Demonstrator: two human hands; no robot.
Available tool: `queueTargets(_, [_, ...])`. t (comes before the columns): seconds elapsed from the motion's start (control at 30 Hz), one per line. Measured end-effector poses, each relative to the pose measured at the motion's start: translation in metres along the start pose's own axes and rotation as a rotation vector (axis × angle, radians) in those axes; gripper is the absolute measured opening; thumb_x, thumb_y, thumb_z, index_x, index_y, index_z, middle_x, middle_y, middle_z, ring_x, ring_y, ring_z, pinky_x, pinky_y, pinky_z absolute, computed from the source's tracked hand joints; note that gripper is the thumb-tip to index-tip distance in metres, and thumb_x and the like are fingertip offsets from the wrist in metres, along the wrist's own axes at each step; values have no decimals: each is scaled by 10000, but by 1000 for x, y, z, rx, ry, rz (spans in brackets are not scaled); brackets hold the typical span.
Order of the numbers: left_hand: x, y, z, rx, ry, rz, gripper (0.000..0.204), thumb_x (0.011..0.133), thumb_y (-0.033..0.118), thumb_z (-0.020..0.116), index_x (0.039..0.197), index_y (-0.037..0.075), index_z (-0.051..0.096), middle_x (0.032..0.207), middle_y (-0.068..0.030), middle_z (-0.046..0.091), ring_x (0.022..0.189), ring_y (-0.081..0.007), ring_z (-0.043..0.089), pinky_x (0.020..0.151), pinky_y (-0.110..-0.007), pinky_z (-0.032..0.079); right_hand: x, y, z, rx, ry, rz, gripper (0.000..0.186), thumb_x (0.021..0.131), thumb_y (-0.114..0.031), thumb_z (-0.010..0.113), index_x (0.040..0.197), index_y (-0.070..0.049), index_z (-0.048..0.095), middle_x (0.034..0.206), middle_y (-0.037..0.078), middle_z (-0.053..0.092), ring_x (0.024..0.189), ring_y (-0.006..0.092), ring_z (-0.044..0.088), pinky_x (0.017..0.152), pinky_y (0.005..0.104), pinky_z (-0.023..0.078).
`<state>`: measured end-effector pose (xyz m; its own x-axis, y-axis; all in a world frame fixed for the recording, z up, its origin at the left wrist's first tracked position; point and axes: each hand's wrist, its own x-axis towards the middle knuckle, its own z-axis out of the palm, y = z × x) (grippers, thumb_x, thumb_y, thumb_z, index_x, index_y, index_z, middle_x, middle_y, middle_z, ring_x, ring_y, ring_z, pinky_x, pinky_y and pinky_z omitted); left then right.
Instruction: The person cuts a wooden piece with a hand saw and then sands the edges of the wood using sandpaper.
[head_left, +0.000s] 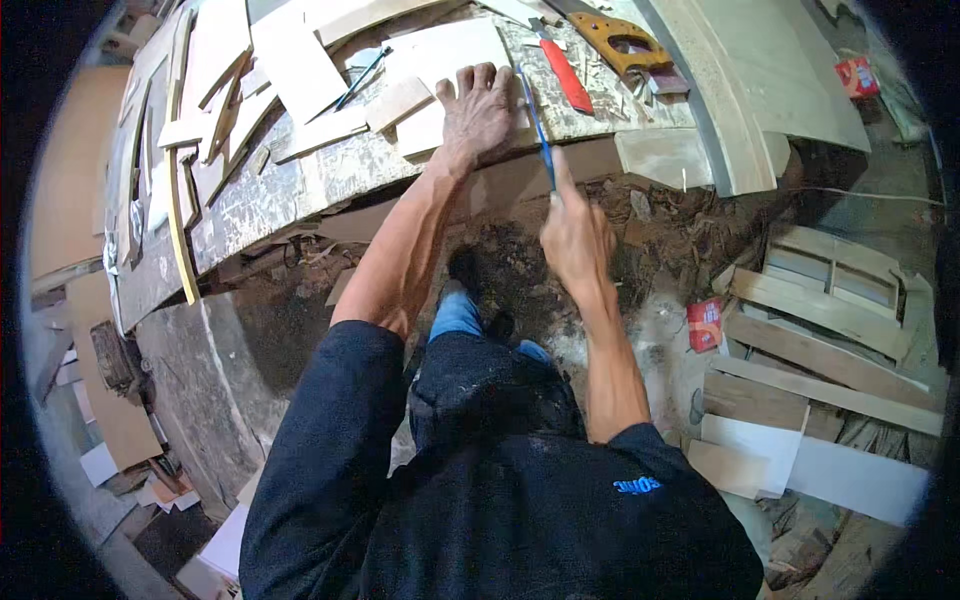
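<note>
Head view, from the left: a brown sheet (80, 165) stands at the far edge, and lower down a tan panel (112, 375) lies tilted among scraps. A narrow yellow strip (182, 240) hangs over the front edge of the workbench (325, 185), whose worn top carries many loose wood pieces (235, 130). Farther along, a thin blue pen-like stick (362, 78) lies slanted, with a small wood block (398, 103) just beside the white board (450, 45). This board lies flat near the front of the bench. On it rests the left hand (482, 112), fingers bent and slightly spread with their tips down, laid on top rather than closed around anything. Along the board's right side runs a slim blue tool (540, 130), pointing away from the person; whether it touches the board I cannot tell. Just right of it lies a red-handled tool (567, 80). The right hand (578, 235) is closed firmly around the slim blue tool's near end, in front of the bench. Next come a handsaw (612, 38) with a wooden handle, a long pale plank (728, 110), a red packet (704, 325) on the floor and, beside that, slatted wooden frames (825, 320).
</note>
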<state>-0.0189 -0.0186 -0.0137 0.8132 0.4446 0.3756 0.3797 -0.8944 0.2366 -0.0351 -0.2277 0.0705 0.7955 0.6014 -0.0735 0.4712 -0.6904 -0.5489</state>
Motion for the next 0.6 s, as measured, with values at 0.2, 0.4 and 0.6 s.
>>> queueTargets(0.2, [3, -4, 6, 6, 23, 3, 444, 913, 427, 512, 1267, 160, 485, 1246, -95, 474, 1219, -302, 382, 941, -596, 230, -14, 14, 4, -31, -43, -36, 551, 915, -100, 514, 1442, -212, 399, 771, 283, 632, 728, 474, 620, 618, 548, 453])
queueTargets(0.4, [5, 6, 3, -10, 1, 29, 454, 898, 430, 532, 1254, 152, 486, 1229, -101, 476, 1187, -306, 395, 922, -591, 243, 30, 8, 10, -23, 8, -21, 562, 921, -91, 505, 1454, -223, 381, 760, 281, 630, 707, 470, 620, 602, 539, 453])
queueTargets(0.6, [-5, -1, 3, 10, 55, 40, 430, 902, 428, 529, 1240, 165, 483, 1192, -95, 480, 1177, -298, 383, 911, -578, 246, 2, 28, 25, 92, 87, -134, 574, 904, -75, 529, 1452, -183, 399, 658, 245, 598, 575, 413, 602, 542, 499, 443])
